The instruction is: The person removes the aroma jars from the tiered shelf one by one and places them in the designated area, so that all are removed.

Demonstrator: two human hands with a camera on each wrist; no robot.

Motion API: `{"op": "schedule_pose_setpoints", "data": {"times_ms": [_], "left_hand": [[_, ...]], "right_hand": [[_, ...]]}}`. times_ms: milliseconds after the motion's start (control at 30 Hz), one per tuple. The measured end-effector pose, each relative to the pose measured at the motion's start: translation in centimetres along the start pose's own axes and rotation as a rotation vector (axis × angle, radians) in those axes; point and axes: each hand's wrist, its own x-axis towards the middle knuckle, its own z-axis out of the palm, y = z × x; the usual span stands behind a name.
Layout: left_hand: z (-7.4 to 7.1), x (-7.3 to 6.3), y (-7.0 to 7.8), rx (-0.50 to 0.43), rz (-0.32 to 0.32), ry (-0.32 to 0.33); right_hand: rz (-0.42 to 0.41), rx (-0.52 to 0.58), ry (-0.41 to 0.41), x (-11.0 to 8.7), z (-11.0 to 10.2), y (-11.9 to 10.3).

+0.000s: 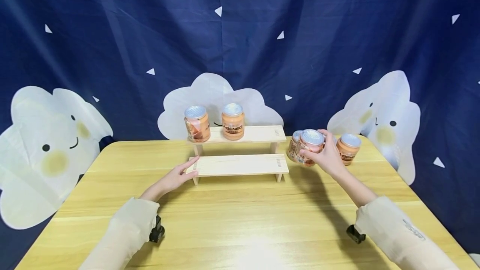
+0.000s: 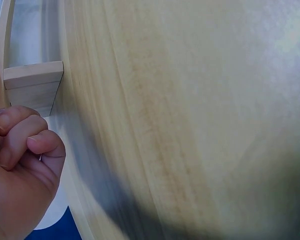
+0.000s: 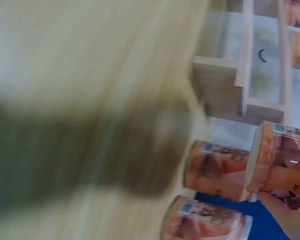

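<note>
My right hand (image 1: 330, 157) grips an orange can (image 1: 312, 147) with a silver lid by its sides. In the right wrist view this held can (image 3: 282, 160) is raised above two others on the table. One standing can (image 1: 293, 148) is partly hidden behind it; the other can (image 1: 348, 150) is to its right. My left hand (image 1: 173, 179) holds the left end of a two-tier wooden stand (image 1: 240, 165) at its lower board. In the left wrist view, curled fingers (image 2: 27, 135) lie by the stand's leg. Two more cans, one left (image 1: 197, 125) and one nearer the middle (image 1: 233, 122), stand on the upper board.
The stand sits toward the back of a light wooden table (image 1: 232, 216). Behind the table hangs a dark blue curtain (image 1: 255, 53) printed with white clouds. A black wrist device (image 1: 156, 229) hangs below the left sleeve, another (image 1: 355, 234) below the right.
</note>
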Motion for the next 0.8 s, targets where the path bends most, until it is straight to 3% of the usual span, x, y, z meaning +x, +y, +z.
{"op": "schedule_pose_setpoints", "data": {"times_ms": [400, 800], "left_hand": [[-0.1, -0.1, 0.0, -0.005, 0.000, 0.003], [-0.1, 0.1, 0.0, -0.004, -0.025, 0.002]], "right_hand": [[0.007, 0.007, -0.121, -1.4, 1.6, 2.4], [0.059, 0.052, -0.136, -1.9, 2.3, 3.7]]}}
